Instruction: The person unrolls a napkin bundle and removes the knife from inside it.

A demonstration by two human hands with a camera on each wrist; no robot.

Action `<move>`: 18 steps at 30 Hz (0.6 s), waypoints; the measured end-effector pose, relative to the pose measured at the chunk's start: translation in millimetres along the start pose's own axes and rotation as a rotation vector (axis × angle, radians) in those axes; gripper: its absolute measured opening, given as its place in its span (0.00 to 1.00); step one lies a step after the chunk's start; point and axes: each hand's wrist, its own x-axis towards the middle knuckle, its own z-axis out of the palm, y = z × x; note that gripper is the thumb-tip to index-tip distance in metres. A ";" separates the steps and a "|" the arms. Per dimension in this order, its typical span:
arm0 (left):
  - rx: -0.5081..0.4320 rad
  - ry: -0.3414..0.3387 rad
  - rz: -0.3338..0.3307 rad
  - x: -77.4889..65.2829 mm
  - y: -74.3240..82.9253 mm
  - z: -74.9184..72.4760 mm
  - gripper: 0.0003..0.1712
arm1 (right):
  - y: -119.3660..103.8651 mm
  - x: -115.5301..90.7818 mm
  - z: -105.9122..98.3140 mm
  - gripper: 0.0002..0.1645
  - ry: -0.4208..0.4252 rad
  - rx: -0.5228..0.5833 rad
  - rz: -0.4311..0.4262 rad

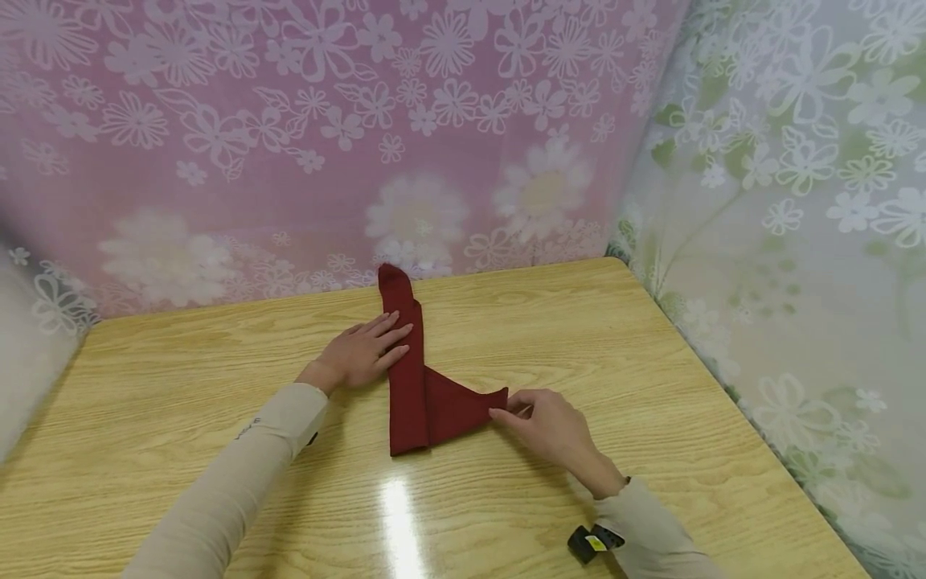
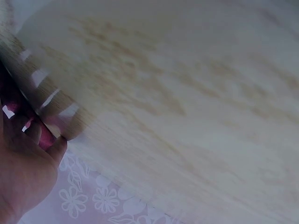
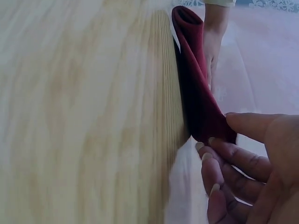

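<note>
A dark red cloth (image 1: 407,402) lies on the wooden table, folded into a long narrow strip with a triangular flap (image 1: 459,406) spreading to the right. My left hand (image 1: 362,351) rests on the strip's upper half, fingers straight and spread across it. Between thumb and fingers, my right hand (image 1: 553,426) pinches the flap's pointed tip, which is raised a little. In the right wrist view, the cloth (image 3: 198,93) shows a rolled fold at its far end. Only a sliver of the cloth (image 2: 46,139) shows under my fingers in the left wrist view.
The wooden table (image 1: 579,338) reaches back to a pink flowered curtain (image 1: 304,169). A pale curtain with flowers and green leaves (image 1: 781,241) hangs along the right edge. A black band with a small device (image 1: 595,543) is on my right wrist.
</note>
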 end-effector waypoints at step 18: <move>0.015 -0.012 -0.007 1.5 -1.4 3.3 0.34 | 16.8 4.3 -19.4 0.10 0.018 -0.023 -0.121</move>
